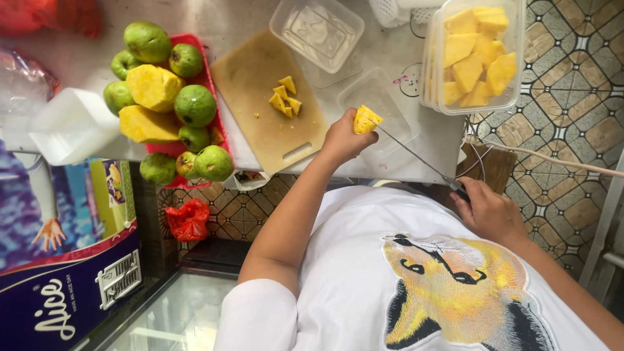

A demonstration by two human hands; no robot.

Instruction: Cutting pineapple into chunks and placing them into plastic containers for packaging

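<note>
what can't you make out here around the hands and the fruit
All in the head view:
- Knife handle: hidden inside the right hand.
- Underside of the pineapple piece: covered by the left hand.
- Clear tub of pineapple chunks: cut off by the top edge.
- Red tray: mostly buried under guavas and peeled pineapples.
- Scraps beyond the tray's near end: too small to tell.

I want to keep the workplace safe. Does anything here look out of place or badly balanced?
Yes. The red tray of guavas and peeled pineapples sticks out past the counter edge, with several guavas over open floor. The left hand holds a pineapple piece and the right hand a knife, both away from the cutting board.
</note>
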